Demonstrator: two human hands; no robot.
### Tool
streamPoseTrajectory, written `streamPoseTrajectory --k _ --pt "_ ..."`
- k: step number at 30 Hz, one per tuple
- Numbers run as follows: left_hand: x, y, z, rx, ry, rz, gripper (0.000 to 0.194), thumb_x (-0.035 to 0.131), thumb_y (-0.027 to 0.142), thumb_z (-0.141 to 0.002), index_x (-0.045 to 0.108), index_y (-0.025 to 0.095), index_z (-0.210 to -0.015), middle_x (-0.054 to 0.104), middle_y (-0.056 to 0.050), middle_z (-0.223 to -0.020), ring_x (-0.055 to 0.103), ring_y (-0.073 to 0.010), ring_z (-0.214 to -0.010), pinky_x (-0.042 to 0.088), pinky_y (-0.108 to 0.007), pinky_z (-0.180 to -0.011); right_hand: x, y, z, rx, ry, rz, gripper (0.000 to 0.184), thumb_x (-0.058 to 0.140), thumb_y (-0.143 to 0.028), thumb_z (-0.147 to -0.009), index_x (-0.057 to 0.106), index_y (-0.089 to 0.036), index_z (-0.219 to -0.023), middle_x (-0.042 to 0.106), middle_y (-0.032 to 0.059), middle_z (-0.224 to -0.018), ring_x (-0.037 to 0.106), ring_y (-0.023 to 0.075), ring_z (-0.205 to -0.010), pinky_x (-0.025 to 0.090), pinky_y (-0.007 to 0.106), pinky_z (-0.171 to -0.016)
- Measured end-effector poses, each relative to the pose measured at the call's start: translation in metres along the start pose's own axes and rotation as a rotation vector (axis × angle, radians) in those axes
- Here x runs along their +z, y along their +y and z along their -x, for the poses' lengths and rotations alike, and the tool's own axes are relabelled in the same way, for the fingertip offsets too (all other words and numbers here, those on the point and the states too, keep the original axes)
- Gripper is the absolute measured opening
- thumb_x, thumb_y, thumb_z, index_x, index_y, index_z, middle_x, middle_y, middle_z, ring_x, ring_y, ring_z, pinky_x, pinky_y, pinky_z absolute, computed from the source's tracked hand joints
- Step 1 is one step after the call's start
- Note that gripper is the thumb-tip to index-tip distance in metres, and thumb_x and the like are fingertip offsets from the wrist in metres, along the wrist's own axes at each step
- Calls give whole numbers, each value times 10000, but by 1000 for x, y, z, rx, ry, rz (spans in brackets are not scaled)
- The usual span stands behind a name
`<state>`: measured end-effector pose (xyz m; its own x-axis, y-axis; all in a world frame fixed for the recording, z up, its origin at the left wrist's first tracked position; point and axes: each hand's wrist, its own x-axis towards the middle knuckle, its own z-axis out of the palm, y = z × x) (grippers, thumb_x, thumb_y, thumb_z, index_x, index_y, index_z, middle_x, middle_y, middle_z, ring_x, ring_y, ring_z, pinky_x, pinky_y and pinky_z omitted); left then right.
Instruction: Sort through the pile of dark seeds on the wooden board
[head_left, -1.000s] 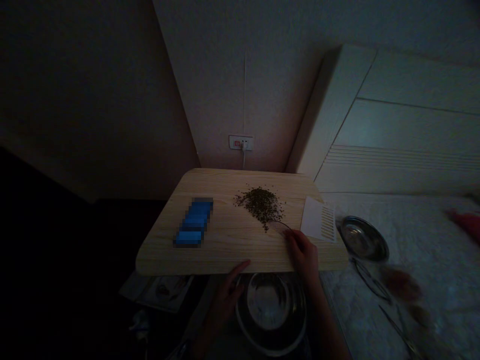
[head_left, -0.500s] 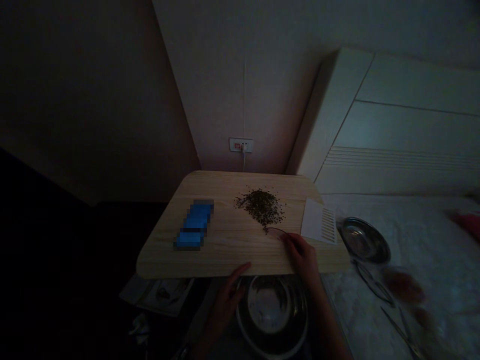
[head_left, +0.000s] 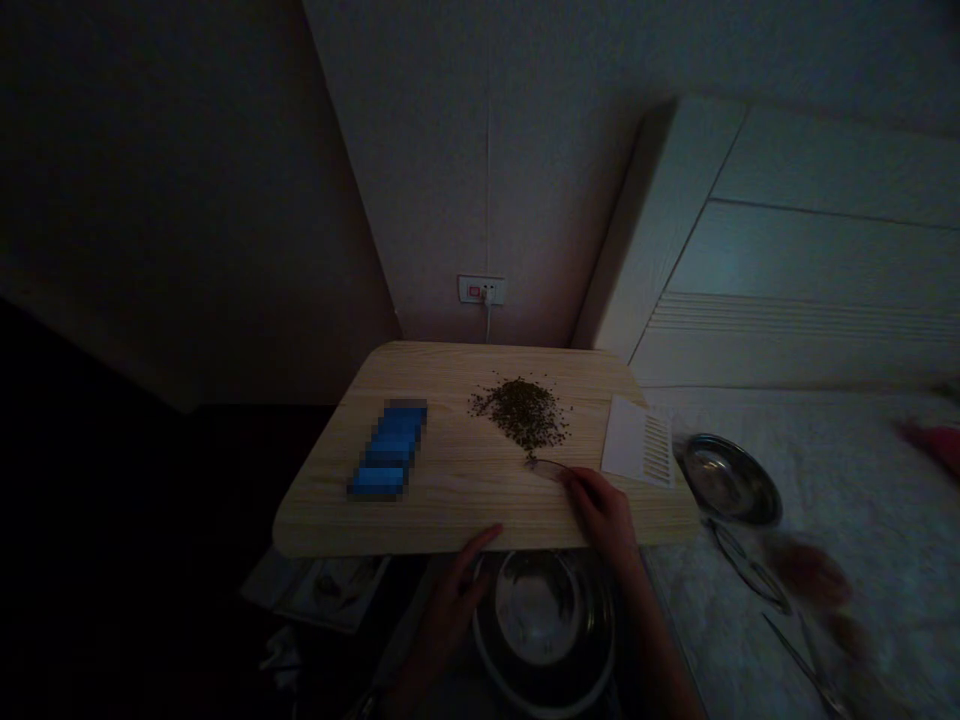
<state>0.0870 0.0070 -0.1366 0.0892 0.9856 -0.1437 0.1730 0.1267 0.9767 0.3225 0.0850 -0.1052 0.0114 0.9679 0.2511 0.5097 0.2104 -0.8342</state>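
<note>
Right hand (head_left: 607,512) has a thin curved tool (head_left: 553,463) pinched in its fingers, tip at the near edge of the dark grains (head_left: 523,410), which lie on the desk (head_left: 450,500) just past those fingers. Left hand (head_left: 454,595) has its fingers loosely spread at the desk's near edge. Blue thing (head_left: 388,450) is pixelated, can't read it

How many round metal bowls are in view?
2: a round silver metal bowl below the front of the pale wooden tabletop, another on the white bedding at right. Others may be hidden.
</note>
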Motion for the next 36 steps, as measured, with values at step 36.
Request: streamPoseTrajectory --k 36 --pt "0 -2 0 28 -20 -42 449 490 148 -797 535 292 -1219 531 -6 -1318 432 -212 -1231 346 -318 -996 1 2 2 -8 4 -1 228 469 -304 -857 625 -208 -993 663 46 -951 596 193 -873 451 317 -785"
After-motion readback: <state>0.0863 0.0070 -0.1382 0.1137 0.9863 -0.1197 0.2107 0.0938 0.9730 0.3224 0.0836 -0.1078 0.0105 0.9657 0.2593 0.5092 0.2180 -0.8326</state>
